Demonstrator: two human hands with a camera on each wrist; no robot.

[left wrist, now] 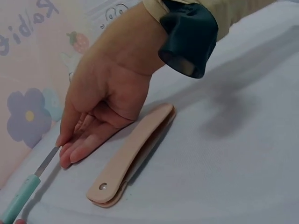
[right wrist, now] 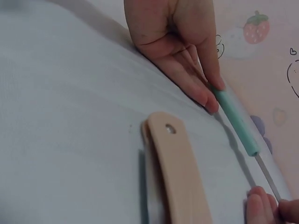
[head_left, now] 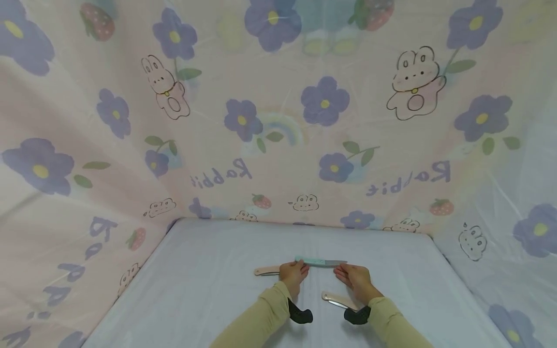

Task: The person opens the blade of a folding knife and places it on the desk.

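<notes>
A mint-green knife (head_left: 311, 261) with its blade extended spans the space between both hands. My left hand (head_left: 294, 274) pinches the handle end between thumb and fingers, also visible in the right wrist view, where the green handle (right wrist: 236, 122) slants down from the left hand (right wrist: 180, 51). At the other end, my right hand (head_left: 354, 279) pinches the blade (head_left: 336, 263) near its tip; the left wrist view shows this right hand (left wrist: 110, 79) with thumb and finger on the blade (left wrist: 48, 160). A peach folded knife (head_left: 341, 300) lies on the white surface below the right hand.
Another peach folded knife (head_left: 266, 270) lies left of my left hand, partly hidden behind it. Both wrists wear black bands. The white table (head_left: 196, 270) is bordered at the back and sides by hanging fabric (head_left: 278, 159) printed with rabbits, flowers and strawberries.
</notes>
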